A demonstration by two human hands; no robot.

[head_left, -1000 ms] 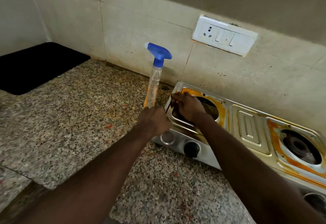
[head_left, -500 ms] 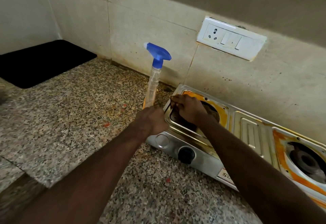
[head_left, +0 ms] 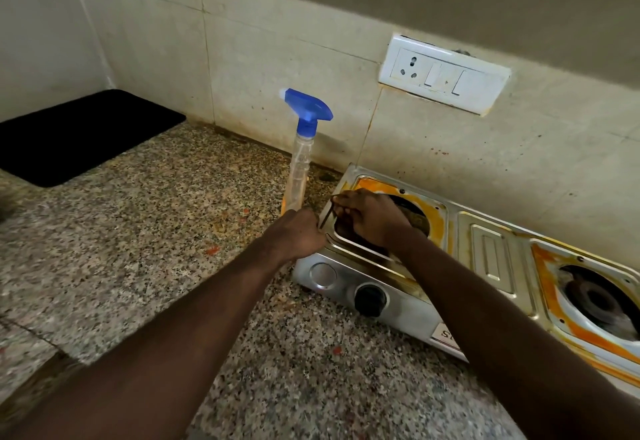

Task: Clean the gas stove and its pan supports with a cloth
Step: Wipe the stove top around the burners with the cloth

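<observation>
The gas stove [head_left: 491, 259] sits on the speckled worktop [head_left: 138, 249] against the wall. The right hand [head_left: 372, 219] lies over its left burner well, fingers curled round a thin dark rod [head_left: 327, 212], probably part of a pan support, which slants down towards the left hand [head_left: 299, 233]. That hand is at the stove's left corner, just below the spray bottle [head_left: 299, 162], and its fingers are hidden, so their state cannot be told.
</observation>
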